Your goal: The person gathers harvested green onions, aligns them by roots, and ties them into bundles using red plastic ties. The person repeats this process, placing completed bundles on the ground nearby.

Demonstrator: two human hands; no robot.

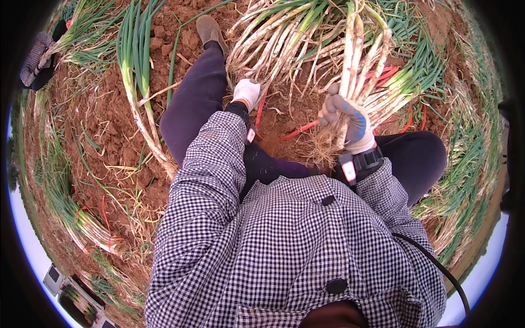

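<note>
My right hand (348,121), in a white glove with a blue-grey coating, grips a few green onions (356,53) close to their root ends. Their soil-streaked white stalks stand up from the fist, and tangled roots (324,147) hang below it. My left hand (247,93), also gloved, is at the lower edge of a large heap of green onions (275,45); its fingers are mostly hidden. A red plastic strap (299,130) runs over the soil between my hands. Behind my right hand lies another bunch of green onions (393,96).
Two long green onions (141,110) lie on the reddish soil left of my leg (195,98). A tied bundle (96,227) rests lower left. At upper left, another person's sleeve (37,57) is beside more onions. A vehicle (78,301) stands at lower left.
</note>
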